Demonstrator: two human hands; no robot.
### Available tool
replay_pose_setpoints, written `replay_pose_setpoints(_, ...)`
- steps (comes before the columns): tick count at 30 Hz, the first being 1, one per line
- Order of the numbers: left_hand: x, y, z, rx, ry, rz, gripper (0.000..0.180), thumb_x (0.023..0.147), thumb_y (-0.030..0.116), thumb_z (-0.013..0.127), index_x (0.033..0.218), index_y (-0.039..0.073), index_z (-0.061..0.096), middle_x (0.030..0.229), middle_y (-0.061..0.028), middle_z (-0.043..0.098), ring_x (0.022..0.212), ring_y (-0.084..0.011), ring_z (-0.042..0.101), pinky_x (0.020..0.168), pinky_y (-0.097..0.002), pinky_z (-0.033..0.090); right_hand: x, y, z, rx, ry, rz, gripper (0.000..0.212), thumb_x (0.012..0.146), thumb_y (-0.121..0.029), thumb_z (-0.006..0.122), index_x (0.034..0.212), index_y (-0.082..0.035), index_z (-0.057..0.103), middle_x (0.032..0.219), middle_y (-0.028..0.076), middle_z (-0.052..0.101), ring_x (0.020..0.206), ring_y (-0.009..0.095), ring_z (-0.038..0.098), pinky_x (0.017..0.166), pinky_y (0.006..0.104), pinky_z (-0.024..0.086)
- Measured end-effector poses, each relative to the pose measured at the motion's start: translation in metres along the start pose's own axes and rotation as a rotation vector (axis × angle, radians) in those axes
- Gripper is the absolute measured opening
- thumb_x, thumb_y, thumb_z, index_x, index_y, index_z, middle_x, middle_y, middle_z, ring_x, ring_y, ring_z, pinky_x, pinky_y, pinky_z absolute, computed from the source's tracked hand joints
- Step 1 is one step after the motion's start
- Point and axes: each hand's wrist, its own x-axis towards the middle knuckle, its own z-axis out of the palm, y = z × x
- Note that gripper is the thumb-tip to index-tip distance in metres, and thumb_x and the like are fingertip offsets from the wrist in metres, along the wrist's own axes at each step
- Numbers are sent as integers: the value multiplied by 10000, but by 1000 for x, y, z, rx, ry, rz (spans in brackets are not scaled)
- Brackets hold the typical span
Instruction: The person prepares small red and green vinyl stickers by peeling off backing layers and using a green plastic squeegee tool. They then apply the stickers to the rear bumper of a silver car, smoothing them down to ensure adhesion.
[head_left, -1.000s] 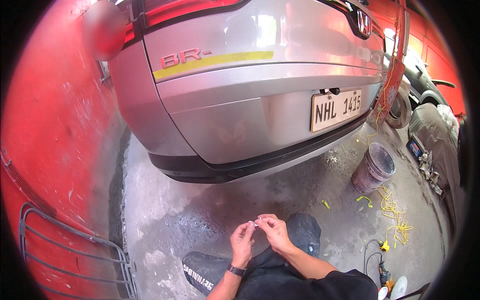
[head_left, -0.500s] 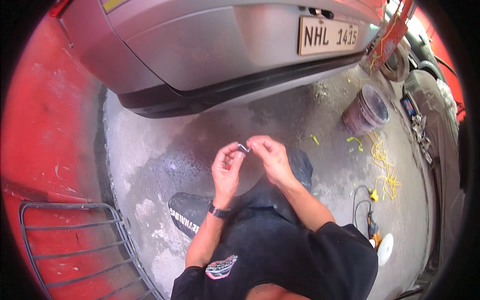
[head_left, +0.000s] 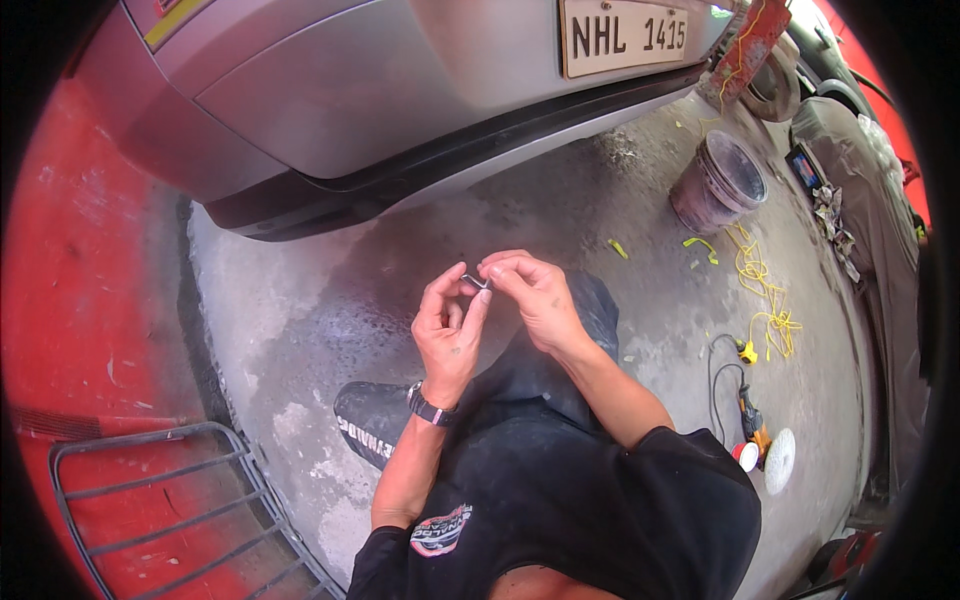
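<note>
Between the thumb and fingers of my left hand [head_left: 447, 325] is a small dark piece with a shiny edge [head_left: 475, 282], too small to name. My right hand [head_left: 533, 300] is pinched closed against the piece's right end; whether its fingertips grip the piece or something thinner is hidden. Both hands are close together above my lap, over the grey floor. Ahead of them stands the rear of a silver car [head_left: 350, 110] with a black lower bumper strip [head_left: 300, 205].
A dirty bucket [head_left: 718, 182] stands at the right, near a tangled yellow cord [head_left: 765, 285]. Below it lies an orange and black polisher [head_left: 755, 425] with a white pad [head_left: 780, 462]. A black metal rack [head_left: 160, 480] leans by the red wall [head_left: 90, 300] at the left.
Both hands have moved slightly up and to the left in the picture, still holding the small piece between them. The view has shifted, and the car now sits higher and further left.
</note>
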Motion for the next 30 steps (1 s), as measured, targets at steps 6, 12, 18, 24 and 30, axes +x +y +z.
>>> replay_pose_setpoints(6,-1,-3,2,-25,28,7,388,851,-17,757,1226,11,661,911,35,664,567,20,323,512,-155,285,-1,2,-2,41,-3,20,194,975,-139,642,1004,31,733,1140,86,646,1057,156,604,940,314,477)
replay_pose_setpoints(12,-3,3,-2,-53,6,-87,380,877,1,753,1245,22,659,954,42,647,655,23,401,583,-140,325,-2,2,0,-7,-31,18,210,992,-154,625,1035,26,725,1134,81,649,1055,154,612,950,323,487)
replay_pose_setpoints(18,3,-6,-3,-183,50,-100,295,910,52,740,1199,15,689,930,46,646,735,4,484,631,-155,375,1,5,-1,37,-48,69,229,1011,-176,607,1083,15,711,1073,63,680,1005,141,629,930,314,496)
replay_pose_setpoints(24,4,3,-5,-209,50,-170,373,920,54,730,1277,36,621,949,25,646,840,-29,568,735,-175,444,-1,-4,5,4,-75,77,223,1000,-167,630,1101,16,707,1038,37,695,995,109,623,917,283,498)
replay_pose_setpoints(30,6,1,-4,-171,93,-115,257,923,51,725,1158,37,621,944,12,659,845,-34,589,722,-172,440,0,0,10,17,-27,47,206,980,-116,653,1124,23,698,1014,51,698,956,108,633,893,274,512)
